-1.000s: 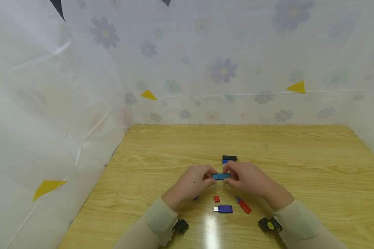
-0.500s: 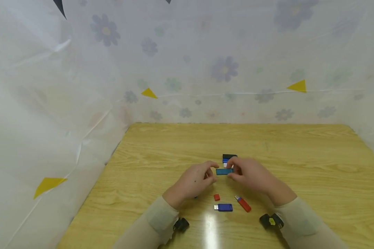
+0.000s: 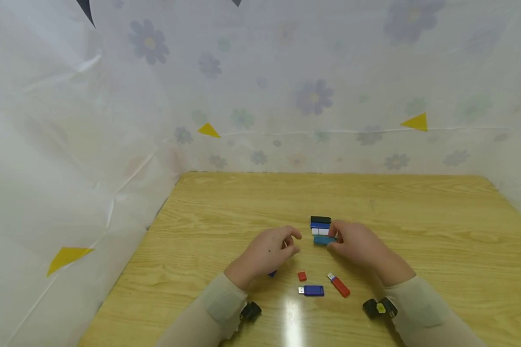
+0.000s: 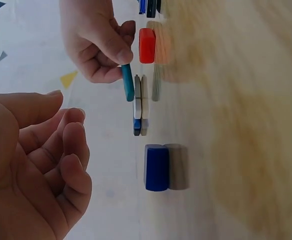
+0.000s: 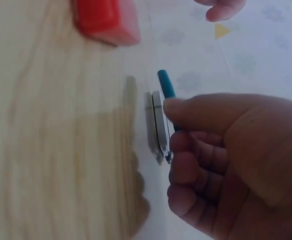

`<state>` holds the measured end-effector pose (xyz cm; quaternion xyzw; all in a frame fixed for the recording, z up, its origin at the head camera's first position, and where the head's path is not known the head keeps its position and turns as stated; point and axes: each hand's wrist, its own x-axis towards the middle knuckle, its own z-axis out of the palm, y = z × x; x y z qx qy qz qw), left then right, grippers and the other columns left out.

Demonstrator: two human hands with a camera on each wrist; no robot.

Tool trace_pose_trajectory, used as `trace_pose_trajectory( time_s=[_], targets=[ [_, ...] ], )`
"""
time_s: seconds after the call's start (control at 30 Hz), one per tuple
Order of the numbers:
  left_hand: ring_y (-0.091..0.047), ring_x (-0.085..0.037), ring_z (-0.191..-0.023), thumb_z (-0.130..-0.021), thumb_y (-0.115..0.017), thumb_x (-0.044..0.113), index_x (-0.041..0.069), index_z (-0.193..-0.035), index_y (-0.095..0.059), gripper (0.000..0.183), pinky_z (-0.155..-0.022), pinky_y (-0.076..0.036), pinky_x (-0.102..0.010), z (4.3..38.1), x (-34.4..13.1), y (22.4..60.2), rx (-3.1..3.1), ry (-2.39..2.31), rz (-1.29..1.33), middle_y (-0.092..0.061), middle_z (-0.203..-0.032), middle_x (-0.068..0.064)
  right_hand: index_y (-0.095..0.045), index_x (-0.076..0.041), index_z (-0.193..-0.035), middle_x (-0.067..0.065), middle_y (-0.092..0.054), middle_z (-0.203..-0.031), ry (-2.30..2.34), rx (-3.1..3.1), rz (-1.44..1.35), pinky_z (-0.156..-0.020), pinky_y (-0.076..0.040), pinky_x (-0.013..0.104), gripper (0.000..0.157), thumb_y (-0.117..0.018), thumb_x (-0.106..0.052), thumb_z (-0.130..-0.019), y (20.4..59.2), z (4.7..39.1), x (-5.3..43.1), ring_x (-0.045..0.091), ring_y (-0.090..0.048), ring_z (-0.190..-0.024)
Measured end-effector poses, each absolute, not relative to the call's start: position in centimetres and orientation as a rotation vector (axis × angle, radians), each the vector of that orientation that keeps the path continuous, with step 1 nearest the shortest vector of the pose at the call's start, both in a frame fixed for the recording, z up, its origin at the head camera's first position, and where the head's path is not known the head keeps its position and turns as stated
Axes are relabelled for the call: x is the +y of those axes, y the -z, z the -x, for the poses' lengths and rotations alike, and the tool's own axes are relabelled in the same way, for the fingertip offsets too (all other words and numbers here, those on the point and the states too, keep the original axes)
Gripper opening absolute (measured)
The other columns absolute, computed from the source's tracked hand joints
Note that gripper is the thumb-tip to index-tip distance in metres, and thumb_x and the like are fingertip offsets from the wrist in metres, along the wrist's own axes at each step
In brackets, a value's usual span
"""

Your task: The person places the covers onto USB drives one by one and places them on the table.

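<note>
My right hand (image 3: 359, 246) pinches a teal USB stick (image 3: 323, 240) by its right end, between thumb and fingertips. In the left wrist view the teal stick (image 4: 129, 89) hangs above the tabletop. Just beyond it lies a white USB stick (image 3: 320, 232), then a blue one (image 3: 319, 225) and a black one (image 3: 320, 220), side by side in a row. To their left, my left hand (image 3: 264, 253) hovers with loosely bent fingers and holds nothing. A small blue cap (image 4: 157, 167) lies on the table, mostly hidden by the left hand in the head view.
Nearer the front of the wooden table (image 3: 217, 202) lie a red cap (image 3: 302, 276), an uncapped purple-blue USB stick (image 3: 314, 290) and an uncapped red USB stick (image 3: 340, 287). A flowered plastic sheet (image 3: 260, 111) hangs behind the table and on its left.
Both hands held the teal USB stick at first. The left hand let go, and the right hand carried the stick right and slightly away, up beside the white one.
</note>
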<state>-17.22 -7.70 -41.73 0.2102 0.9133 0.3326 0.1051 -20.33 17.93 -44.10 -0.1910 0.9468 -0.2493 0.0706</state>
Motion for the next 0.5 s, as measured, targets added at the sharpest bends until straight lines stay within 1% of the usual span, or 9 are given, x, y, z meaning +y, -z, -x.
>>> trace_pose_trajectory(
  time_s=[0.3,0.5],
  targets=[
    [-0.057,-0.006,-0.070,-0.102,-0.064,0.027,0.019,-0.122,-0.068,0.022,-0.062,-0.049,-0.028,17.22,-7.77,41.57,2.685,-0.954,-0.646,-0.062,-0.090,0.014,-0.063,-0.012,-0.103,-0.003,-0.056,-0.076,0.731,2.872,0.547,-0.062,-0.045,0.034,0.015,-0.073,-0.017,-0.093,44.77,20.47,17.57,0.015,-0.051,-0.065],
    [-0.058,-0.007,-0.073,-0.102,-0.064,0.027,0.018,-0.118,-0.069,0.019,-0.065,-0.049,-0.028,17.27,-7.84,41.45,2.686,-0.914,-0.633,-0.062,-0.090,0.014,-0.060,-0.009,-0.112,-0.001,-0.056,-0.076,0.751,2.878,0.541,-0.061,-0.044,0.034,0.021,-0.069,-0.015,-0.095,44.77,20.44,17.54,0.015,-0.051,-0.064]
  ],
)
